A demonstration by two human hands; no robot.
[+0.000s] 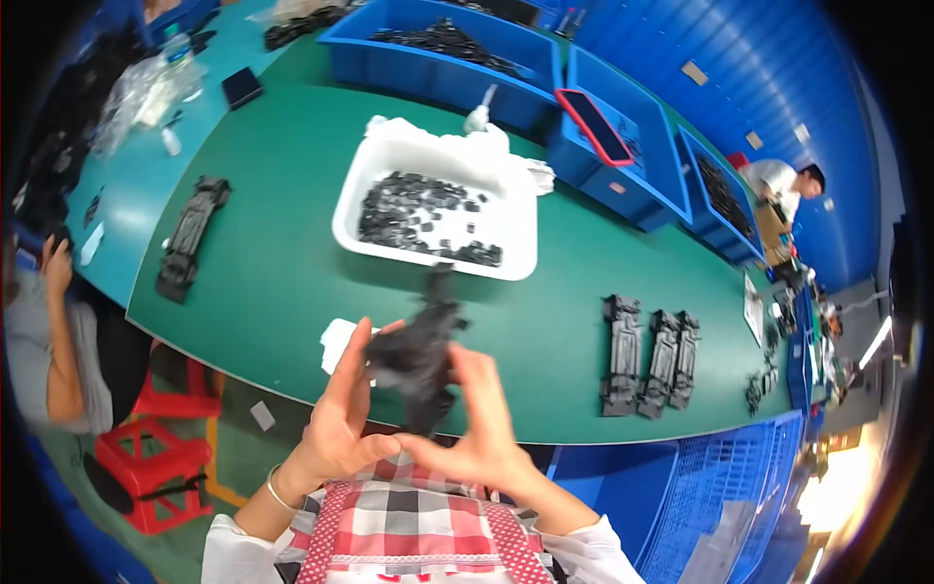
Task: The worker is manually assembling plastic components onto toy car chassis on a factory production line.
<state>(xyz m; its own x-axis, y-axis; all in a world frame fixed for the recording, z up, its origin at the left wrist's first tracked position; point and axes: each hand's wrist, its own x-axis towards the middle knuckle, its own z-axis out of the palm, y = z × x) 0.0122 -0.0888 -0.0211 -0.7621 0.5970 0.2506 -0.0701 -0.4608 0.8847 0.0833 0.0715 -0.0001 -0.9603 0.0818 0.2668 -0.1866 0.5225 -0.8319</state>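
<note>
A black plastic chassis part, smeared by motion, is held up between my two hands, in front of the white tub. My left hand grips it from the left, and my right hand has its fingers against the right side. The two thumbs come close together below the part. Just beyond stands the white tub, with many small black pieces gathered in it. A white crumpled cloth or paper lies on the table beside my left hand.
On the green table, one similar chassis lies left and several lie right. Blue bins line the back; a red-edged phone rests on one. Blue crates stand front right. One person sits left, another is far right.
</note>
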